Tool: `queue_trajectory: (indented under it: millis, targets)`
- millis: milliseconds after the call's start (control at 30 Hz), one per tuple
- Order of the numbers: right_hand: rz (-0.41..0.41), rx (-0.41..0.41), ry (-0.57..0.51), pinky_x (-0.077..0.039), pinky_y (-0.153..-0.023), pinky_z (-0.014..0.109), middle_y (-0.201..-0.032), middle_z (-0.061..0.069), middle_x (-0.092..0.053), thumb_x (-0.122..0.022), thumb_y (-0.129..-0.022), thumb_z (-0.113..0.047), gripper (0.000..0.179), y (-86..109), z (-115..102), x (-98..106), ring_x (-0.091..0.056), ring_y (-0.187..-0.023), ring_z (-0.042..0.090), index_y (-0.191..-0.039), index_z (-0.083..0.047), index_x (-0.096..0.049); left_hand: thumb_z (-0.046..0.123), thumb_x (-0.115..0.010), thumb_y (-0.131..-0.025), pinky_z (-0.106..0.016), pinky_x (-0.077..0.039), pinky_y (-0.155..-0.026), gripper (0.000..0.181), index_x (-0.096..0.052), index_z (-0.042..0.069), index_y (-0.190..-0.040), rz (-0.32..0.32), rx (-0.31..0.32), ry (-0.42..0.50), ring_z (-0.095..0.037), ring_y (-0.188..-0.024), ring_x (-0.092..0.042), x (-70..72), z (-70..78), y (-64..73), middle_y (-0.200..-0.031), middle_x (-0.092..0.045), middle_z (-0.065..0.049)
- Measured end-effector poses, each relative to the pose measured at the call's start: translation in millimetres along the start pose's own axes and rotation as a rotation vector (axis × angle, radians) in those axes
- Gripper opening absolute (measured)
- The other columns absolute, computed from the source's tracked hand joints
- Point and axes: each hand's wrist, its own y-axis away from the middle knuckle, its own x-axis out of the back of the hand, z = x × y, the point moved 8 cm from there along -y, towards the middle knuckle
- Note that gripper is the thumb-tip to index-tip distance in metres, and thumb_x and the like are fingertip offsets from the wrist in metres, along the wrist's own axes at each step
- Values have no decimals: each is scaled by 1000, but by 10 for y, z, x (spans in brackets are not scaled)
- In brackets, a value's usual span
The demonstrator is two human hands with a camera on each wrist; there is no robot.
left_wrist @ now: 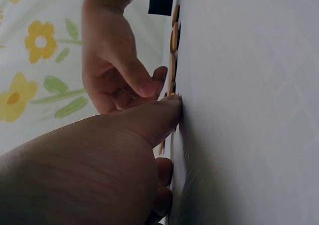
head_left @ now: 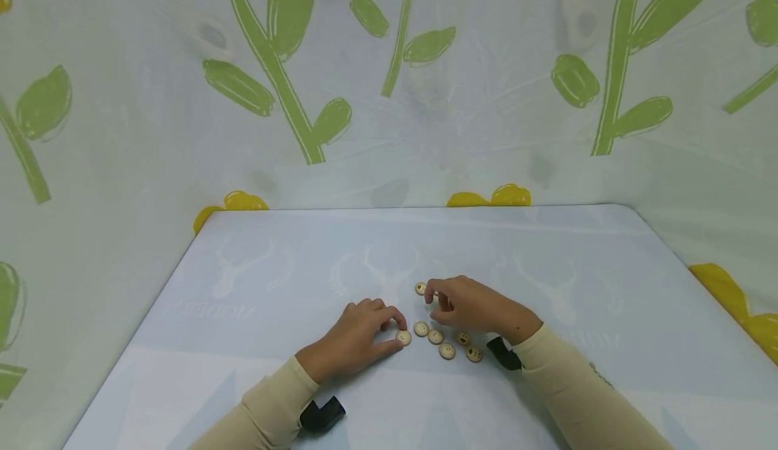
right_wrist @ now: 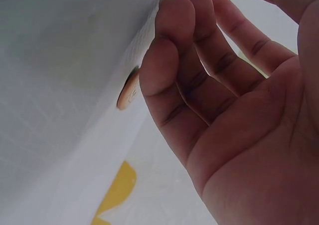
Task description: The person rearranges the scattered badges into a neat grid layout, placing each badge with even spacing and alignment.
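My left hand [head_left: 355,342] pinches a round pale wooden button [head_left: 404,337] between thumb and index finger, down on the table. In the left wrist view its thumb [left_wrist: 154,117] touches the tabletop. Just above the table is my right hand [head_left: 477,307], its fingers loosely bent and nothing seen in them. By its fingertips lies another button [head_left: 421,288]; the right wrist view shows a button [right_wrist: 128,89] beside the fingers, apart from them. Between and below the hands lie several more buttons, among them a plain one [head_left: 421,329] and a dark-marked one [head_left: 474,354].
The white table [head_left: 243,342] bears faint deer prints. Behind it hangs a pale curtain [head_left: 486,119] with green leaves and yellow flowers. A black strap end [head_left: 322,415] juts from the left wrist and another [head_left: 504,354] from the right.
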Motion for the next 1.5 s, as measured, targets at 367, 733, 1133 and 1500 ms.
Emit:
queue_trajectory:
  millis: [367,733,1133,1500]
  targets:
    - [-18,58,25,-46,-62,24,-72,-7,-56,-73,-91,-20,17,-22,-63,-97,-52,-66,8,-104,-19,-62,37,-73,-91,-33,-34,-79,20,-65,31,-107,5,-8,1,-7,-86,-46,19,22,8,-89,-53,10]
    - [-18,116,46,-43,-62,24,-68,-8,-53,-73,-92,-28,17,12,-169,-123,-49,-65,6,-102,-19,-63,37,-74,-90,-33,-33,-79,18,-65,31,-106,22,-17,0,-7,-85,-45,35,35,4,-87,-51,10]
    - [-20,76,77,-42,-57,23,-64,-9,-53,-73,-91,-30,16,16,-162,-152,-49,-58,4,-101,-23,-64,38,-73,-91,-33,-33,-79,18,-65,32,-106,18,-12,5,-6,-85,-45,15,11,-1,-87,-51,11]
    - [-15,71,101,-41,-53,23,-62,-10,-53,-73,-91,-32,14,9,-159,-174,-48,-56,3,-99,-24,-64,37,-74,-90,-33,-34,-79,20,-64,31,-106,20,-16,-1,-6,-86,-45,35,29,10,-87,-51,11]
